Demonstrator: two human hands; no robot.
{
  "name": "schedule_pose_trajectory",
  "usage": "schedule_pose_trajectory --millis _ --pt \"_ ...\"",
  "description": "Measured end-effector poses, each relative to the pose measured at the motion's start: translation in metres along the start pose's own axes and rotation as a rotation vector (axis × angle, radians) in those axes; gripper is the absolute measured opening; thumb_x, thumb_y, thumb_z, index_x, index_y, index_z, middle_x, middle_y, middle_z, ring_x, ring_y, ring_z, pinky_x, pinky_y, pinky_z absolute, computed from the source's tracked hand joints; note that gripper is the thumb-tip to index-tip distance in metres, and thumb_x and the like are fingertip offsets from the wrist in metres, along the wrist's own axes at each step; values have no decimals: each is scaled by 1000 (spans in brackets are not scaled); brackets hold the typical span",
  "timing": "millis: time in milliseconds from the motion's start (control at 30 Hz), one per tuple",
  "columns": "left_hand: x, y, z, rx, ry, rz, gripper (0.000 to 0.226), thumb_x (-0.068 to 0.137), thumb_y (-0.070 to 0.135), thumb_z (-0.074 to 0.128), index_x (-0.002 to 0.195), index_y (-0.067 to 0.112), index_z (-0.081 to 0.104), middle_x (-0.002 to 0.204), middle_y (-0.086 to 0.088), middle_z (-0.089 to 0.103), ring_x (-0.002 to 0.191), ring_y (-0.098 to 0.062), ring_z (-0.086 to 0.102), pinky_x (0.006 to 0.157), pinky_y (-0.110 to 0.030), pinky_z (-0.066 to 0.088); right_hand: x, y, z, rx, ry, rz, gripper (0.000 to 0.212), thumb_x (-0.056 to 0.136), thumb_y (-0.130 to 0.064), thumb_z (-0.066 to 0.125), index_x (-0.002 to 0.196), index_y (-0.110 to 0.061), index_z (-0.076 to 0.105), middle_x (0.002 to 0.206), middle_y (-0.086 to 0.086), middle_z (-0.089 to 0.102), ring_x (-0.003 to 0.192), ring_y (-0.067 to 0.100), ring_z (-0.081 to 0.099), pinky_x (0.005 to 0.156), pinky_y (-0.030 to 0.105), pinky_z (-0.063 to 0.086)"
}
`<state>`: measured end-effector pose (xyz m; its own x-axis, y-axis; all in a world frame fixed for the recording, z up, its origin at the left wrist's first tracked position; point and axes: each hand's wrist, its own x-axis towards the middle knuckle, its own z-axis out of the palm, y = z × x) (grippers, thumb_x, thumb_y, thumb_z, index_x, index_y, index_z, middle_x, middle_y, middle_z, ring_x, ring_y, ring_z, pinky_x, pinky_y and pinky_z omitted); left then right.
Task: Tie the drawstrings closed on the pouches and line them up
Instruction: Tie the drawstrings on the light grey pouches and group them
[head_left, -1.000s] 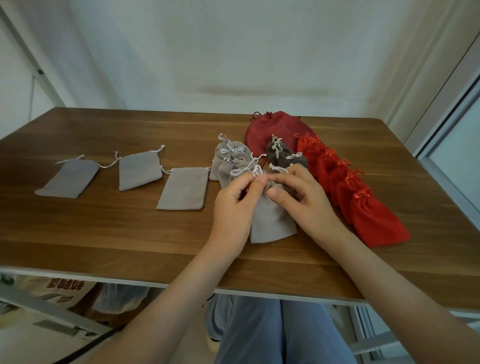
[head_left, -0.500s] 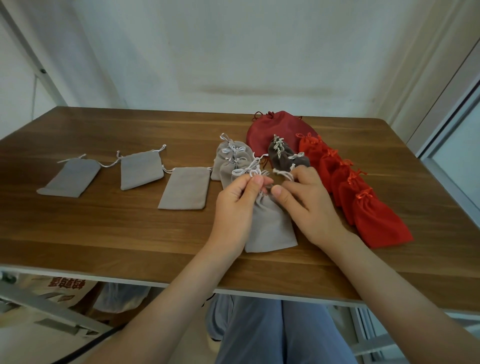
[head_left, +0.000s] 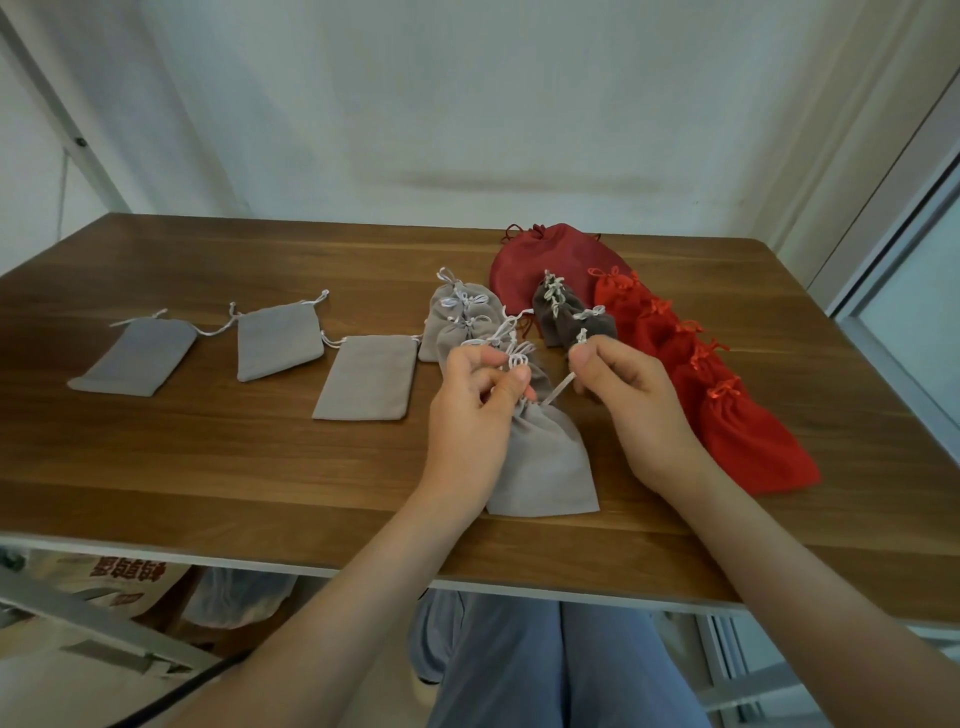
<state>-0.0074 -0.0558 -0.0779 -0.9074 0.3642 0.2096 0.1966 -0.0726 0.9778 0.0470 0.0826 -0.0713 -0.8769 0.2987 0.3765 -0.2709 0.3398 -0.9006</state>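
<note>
Setting: a brown wood-grain worktop (head_left: 260, 467) stands against a plain white wall (head_left: 467, 104).
Pouch in work: a light grey fabric pouch (head_left: 545, 462) lies on the worktop between the two hands, its neck gathered tight and its flat bottom pointing toward the person.
Left hand (head_left: 475, 410): fingers curled, thumb and forefinger pinching the pale drawstring (head_left: 558, 389) at the pouch's gathered neck.
Right hand (head_left: 634, 405): fingers curled, thumb and forefinger pinching the far end of the pale drawstring, which runs taut from the neck up to the fingertips.
Left of the hands: three flat grey pouches (head_left: 366, 376) lie apart in a row, necks ungathered, strings loose.
Beyond the left hand: tied light grey pouches (head_left: 462, 312) overlap in a short line, pale bows on top.
Beyond the right hand: dark grey pouches (head_left: 563, 312) with pale cords overlap; just behind them lies a large dark red pouch (head_left: 545, 260).
Right of the right hand: bright red pouches (head_left: 743, 426) with red bows overlap in a slanting row, the nearest beside the right wrist.
Below the worktop edge: grey-blue trousers (head_left: 545, 665) on the person's legs.
</note>
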Motion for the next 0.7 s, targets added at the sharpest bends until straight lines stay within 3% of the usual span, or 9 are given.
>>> schedule_pose_trajectory --millis 100,233,367,467,600,700 --pt "1 -1 0 14 17 -25 9 92 19 60 92 28 58 73 10 68 79 -5 65 75 -21 50 0 -3 2 237 -112 110 26 95 -22 49 74 -9 57 65 -9 51 66 6 44 64 18 37" --pt "0 -1 -1 67 28 -10 16 93 17 58 90 31 66 83 8 69 83 -3 64 75 -17 49 1 -3 4 307 -212 187 16 89 -21 51 87 -15 65 72 -3 56 76 19 46 72 26 39" --pt "0 2 -1 98 19 -8 23 93 16 59 86 37 67 84 13 70 84 2 63 74 -10 47 -2 -6 9 98 -218 79 10 93 -2 53 99 -6 60 84 5 59 80 14 53 75 22 43" --pt "-1 1 0 164 15 -12 20 94 17 56 92 31 70 82 16 68 80 8 60 69 -6 43 -1 -4 11 -58 -182 -8 22 88 5 56 94 -16 60 79 -3 61 77 7 57 74 20 45" --pt "-2 0 0 344 -41 81 20 96 15 51 98 16 71 78 8 65 75 -1 57 62 -9 40 -2 -1 12 -159 -129 -27 37 86 2 60 98 -32 54 74 -12 64 74 3 61 72 18 45" --pt "-3 -1 1 393 -93 152 23 98 12 46 102 14 68 88 4 65 84 -5 57 70 -10 41 -2 -2 13 -127 -74 -1 37 86 2 61 99 -31 50 71 -9 66 72 1 62 72 13 46"
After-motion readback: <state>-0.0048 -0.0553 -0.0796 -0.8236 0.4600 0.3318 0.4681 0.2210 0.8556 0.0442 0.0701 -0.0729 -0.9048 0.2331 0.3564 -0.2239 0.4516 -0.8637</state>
